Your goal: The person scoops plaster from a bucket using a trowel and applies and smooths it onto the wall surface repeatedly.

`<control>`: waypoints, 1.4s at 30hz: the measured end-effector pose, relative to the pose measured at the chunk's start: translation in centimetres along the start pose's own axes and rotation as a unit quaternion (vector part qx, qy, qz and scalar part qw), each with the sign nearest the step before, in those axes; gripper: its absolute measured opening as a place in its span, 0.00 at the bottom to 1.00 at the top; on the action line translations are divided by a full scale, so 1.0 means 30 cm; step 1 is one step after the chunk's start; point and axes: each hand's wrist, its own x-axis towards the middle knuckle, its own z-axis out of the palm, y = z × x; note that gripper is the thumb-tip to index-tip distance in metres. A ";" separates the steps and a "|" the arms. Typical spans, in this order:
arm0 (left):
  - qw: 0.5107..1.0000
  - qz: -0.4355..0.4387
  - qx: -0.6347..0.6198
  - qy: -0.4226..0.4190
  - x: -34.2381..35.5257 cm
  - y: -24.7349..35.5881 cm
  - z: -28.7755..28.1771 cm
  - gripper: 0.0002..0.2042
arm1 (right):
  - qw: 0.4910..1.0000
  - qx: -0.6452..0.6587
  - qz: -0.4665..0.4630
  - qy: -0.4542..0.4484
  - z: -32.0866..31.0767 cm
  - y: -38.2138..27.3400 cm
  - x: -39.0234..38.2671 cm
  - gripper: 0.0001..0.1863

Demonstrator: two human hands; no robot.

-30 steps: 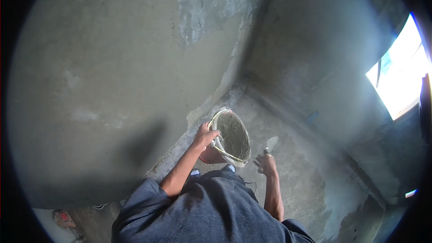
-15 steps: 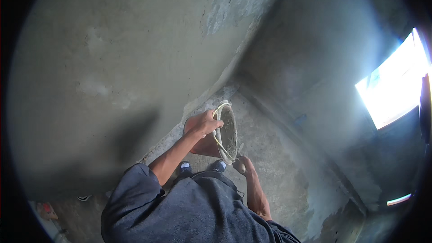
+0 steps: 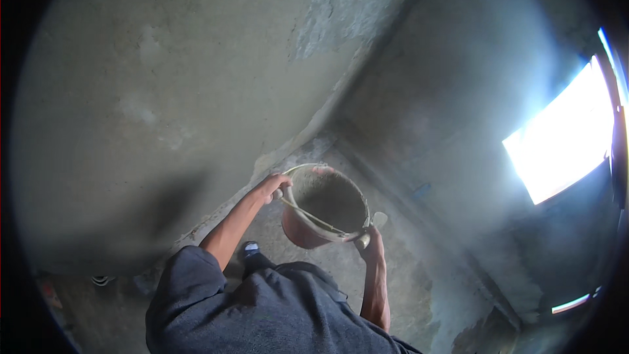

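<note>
A reddish bucket [image 3: 301,231] with a mortar-crusted rim is held out in front of my body, its mouth tilted up toward me. Grey mortar-like residue [image 3: 334,196] coats the inside; how deep it goes I cannot tell. My left hand [image 3: 272,187] is closed on the bucket's left rim, beside the thin wire handle [image 3: 311,215]. At the right rim, my right hand [image 3: 373,242] is closed round the handle of a trowel [image 3: 379,219], whose small pale blade sticks out past the fingers. Whether those fingers also grip the rim is hidden.
A plastered wall [image 3: 164,92] rises close on the left, with a ragged lower edge. Another wall [image 3: 445,105] meets it at a corner ahead, and a bright opening [image 3: 563,131] lies at right. My shoe [image 3: 251,247] stands on the concrete floor [image 3: 406,282].
The bucket has swung from lying sideways to mouth-up, so more of its inside shows. My left hand moved left and slightly down with the rim; my right hand moved slightly right.
</note>
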 end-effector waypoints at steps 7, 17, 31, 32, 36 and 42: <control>0.984 -0.101 -0.146 -0.023 0.162 -0.270 0.064 0.07 | 0.981 -0.127 -0.095 0.114 -0.117 -0.060 -0.068 0.14; 0.932 -0.021 0.193 0.307 0.046 -0.781 0.414 0.33 | 0.940 -0.198 -0.114 0.253 -0.232 -0.115 -0.086 0.11; 0.837 -0.030 0.517 0.176 0.031 -0.748 0.472 0.42 | 0.952 -0.256 -0.083 0.145 -0.261 -0.138 -0.163 0.15; 0.852 -0.113 0.500 0.103 0.037 -0.702 0.449 0.43 | 0.954 -0.257 -0.086 0.128 -0.258 -0.131 -0.161 0.15; 0.844 -0.106 0.512 0.120 0.047 -0.664 0.414 0.39 | 0.957 -0.250 -0.088 0.119 -0.174 -0.149 -0.154 0.13; 0.885 -0.143 0.391 0.206 0.013 -0.787 0.328 0.38 | 0.943 -0.301 -0.101 0.099 -0.134 -0.086 -0.094 0.10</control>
